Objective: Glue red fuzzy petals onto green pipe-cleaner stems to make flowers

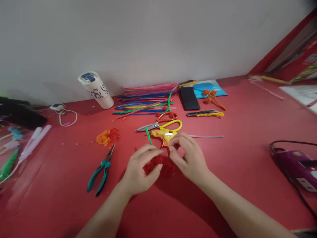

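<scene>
My left hand [141,170] is closed round a red fuzzy pipe-cleaner flower [155,164] whose green stem [148,136] sticks up past my fingers. My right hand [189,157] meets it from the right, fingertips pinched on the red piece at its top. Both hands hover low over the red table [235,165]. Just beyond them lie a yellow glue gun [164,135] and yellow-handled scissors [162,125].
Teal pliers [101,172] lie left of my hands, with orange and red fuzz scraps [108,136] behind them. A pile of coloured pipe cleaners [148,99], a paper cup [96,89], a black phone [189,98], a utility knife [205,113] and orange pipe-cleaner flowers [213,96] stand near the wall. A purple device [296,165] sits right.
</scene>
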A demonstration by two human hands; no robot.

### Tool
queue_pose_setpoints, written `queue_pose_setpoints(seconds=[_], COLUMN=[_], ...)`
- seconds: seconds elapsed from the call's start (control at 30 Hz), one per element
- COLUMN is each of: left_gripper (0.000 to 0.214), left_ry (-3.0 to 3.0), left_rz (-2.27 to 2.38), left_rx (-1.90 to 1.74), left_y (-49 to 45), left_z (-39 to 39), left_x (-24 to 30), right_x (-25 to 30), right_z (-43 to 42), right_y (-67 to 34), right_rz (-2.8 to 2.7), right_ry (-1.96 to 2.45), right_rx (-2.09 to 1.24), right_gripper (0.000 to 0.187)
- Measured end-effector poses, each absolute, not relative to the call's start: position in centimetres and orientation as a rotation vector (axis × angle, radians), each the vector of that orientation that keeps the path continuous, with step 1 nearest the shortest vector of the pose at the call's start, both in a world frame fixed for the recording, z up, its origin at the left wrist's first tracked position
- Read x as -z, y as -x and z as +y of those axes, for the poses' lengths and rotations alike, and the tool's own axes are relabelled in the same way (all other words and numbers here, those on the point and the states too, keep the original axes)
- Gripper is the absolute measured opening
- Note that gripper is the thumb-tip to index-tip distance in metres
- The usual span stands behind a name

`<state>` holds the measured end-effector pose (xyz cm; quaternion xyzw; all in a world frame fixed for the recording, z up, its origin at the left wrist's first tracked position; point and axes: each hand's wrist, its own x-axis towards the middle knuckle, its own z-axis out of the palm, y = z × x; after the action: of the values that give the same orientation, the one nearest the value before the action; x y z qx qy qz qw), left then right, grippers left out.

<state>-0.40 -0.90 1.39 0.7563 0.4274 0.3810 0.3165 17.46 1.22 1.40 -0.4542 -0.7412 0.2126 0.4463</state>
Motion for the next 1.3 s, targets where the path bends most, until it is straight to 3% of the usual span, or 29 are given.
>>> queue_pose_setpoints(seconds=[0.17, 0.33, 0.5, 0.8, 1.0, 1.2, 1.3], left_gripper=[0.019, 0.016, 0.017, 0.017, 0.018, 0.021, 0.024], left_ry=[-1.518, -0.931, -0.727, -0.720, -0.756, -0.901, -1.045], left_rz=[1.048, 0.983, 1.009, 1.008, 0.995, 0.966, 0.981], left_rx=[-1.115, -1.269, -1.353, -1.343, -1.304, -1.291, -1.283], left_y=[0.6, 0.6, 1.0, 0.9, 0.4, 0.2, 0.4], left_z=[-0.5, 0.5, 1.5, 1.7, 1.5, 1.0, 0.7], left_x=[-1.6, -1.4, -1.1, -0.5, -0.5, -0.7, -0.3], right_x=[-1.6, -1.3, -0.1, 0.8, 0.6, 1.0, 1.1], right_z=[1.9, 2.7, 3.7, 3.9, 2.9, 2.8, 2.8], right_y=[-18.1, -18.5, -19.0, -18.7, -18.0, -17.5, -17.4], right_rz=[-1.348, -1.261, -1.099, -1.247, -1.442, -1.562, -1.599], right_ry=[1.148, 1.241, 1.114, 1.182, 1.245, 1.339, 1.327], right_rx=[-1.105, -1.188, -1.304, -1.241, -1.196, -1.020, -0.941], right_gripper=[0.018, 0.027, 0.013, 0.024, 0.018, 0.033, 0.016])
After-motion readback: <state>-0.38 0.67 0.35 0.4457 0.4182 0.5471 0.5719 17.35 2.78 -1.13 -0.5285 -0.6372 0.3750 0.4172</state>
